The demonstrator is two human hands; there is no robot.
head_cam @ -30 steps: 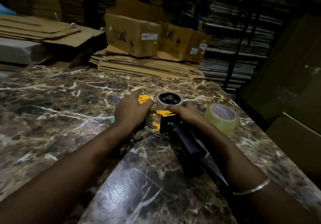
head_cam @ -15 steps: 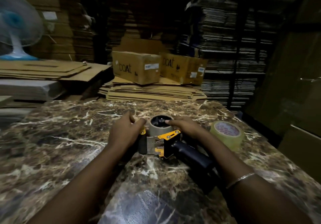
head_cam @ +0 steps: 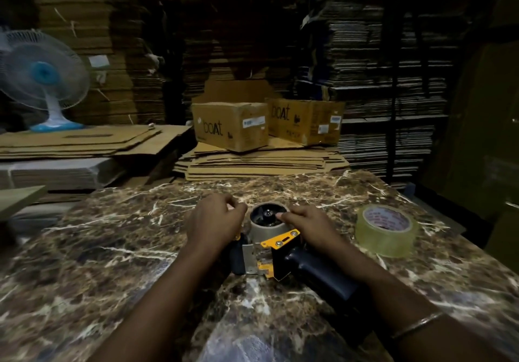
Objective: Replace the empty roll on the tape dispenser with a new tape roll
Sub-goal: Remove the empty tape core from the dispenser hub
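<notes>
A black and yellow tape dispenser [head_cam: 283, 257] lies on its side on the marble table [head_cam: 112, 263], handle pointing toward me. The empty grey cardboard roll [head_cam: 266, 228] sits on its hub. My right hand [head_cam: 311, 227] grips the roll's right rim, with a fingertip on its top edge. My left hand [head_cam: 214, 222] has its fingers curled over the dispenser's left end, beside the roll. A new roll of clear tape [head_cam: 386, 234] lies flat on the table to the right, apart from both hands.
Two cardboard boxes [head_cam: 233, 126] marked "boat" sit on stacked flat cardboard [head_cam: 261, 162] behind the table. More flat cardboard and a white and blue fan [head_cam: 42, 81] stand at the left. Shelves of stacked cardboard fill the back. The table's right edge is near the new roll.
The view has tilted up, so the table shows lower in the frame. The dispenser has turned slightly and its yellow end is now hidden under my left hand. Both hands stay at the empty roll.
</notes>
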